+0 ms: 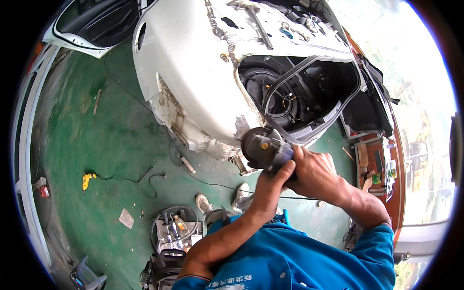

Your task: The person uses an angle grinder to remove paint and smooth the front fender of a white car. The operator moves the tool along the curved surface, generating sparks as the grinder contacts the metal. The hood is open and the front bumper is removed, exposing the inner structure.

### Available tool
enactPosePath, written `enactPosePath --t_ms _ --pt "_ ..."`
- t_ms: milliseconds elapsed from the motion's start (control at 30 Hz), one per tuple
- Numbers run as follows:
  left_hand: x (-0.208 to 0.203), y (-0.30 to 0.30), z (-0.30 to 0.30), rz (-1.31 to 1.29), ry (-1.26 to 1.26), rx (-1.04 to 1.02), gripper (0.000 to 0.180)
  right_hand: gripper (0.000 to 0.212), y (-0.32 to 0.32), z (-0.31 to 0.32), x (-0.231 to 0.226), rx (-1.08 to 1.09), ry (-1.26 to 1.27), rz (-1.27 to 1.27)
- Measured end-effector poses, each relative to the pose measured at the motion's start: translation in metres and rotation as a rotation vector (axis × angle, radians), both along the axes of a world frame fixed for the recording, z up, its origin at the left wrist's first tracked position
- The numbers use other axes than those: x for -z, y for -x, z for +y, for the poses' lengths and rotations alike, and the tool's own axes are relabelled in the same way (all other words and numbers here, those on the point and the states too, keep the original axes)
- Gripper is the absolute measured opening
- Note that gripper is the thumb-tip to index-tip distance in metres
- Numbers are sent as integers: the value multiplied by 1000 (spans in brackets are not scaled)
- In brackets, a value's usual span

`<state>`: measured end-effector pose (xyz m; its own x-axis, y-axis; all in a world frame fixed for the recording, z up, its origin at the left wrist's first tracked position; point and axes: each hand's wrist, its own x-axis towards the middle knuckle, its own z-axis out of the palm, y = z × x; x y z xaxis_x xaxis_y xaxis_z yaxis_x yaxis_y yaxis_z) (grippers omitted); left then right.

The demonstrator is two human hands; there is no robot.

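My left hand (pixel 274 182) and my right hand (pixel 315 175) are both closed around the body of a dark angle grinder (pixel 268 151), side by side. The round disc (pixel 248 144) of the grinder is at the rear corner of a white car body (pixel 193 67). I cannot tell whether the disc touches the metal. Just above it, a bare grey patch (pixel 241 126) shows in the white paint. To the right is the open boot (pixel 282 92), with loose wiring inside. The grinder partly hides the body edge beneath it.
A cable (pixel 220 183) runs across the green floor (pixel 116 145). A yellow drill (pixel 88 181) lies at left. A tool cart (pixel 176 229) with bottles stands beside my legs. A hammer (pixel 260 26) and other tools lie on the car. Shelves (pixel 374 164) stand at right.
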<state>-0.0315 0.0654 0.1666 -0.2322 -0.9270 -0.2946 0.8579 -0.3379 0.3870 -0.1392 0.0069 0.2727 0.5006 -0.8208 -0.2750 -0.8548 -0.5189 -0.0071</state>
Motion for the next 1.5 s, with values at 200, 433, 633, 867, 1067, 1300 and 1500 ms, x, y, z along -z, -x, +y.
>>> enactPosePath --t_ms 200,433,633,867,1067,1300,1500 --pt "5 -14 -7 13 -3 116 51 69 -15 -2 -8 71 -33 39" --pt "-1 -27 -11 -12 70 159 53 62 -16 6 -10 93 51 9" --pt "4 -10 -3 8 44 173 50 63 -10 16 -11 173 9 70" --pt "32 -15 13 72 127 -32 56 54 -24 26 22 43 85 -30" --pt "62 31 21 198 137 49 57 52 9 40 26 109 156 45" --pt "69 22 18 276 207 73 59 48 7 44 29 66 209 32" --pt "60 36 29 319 127 163 52 60 32 58 34 118 229 21"
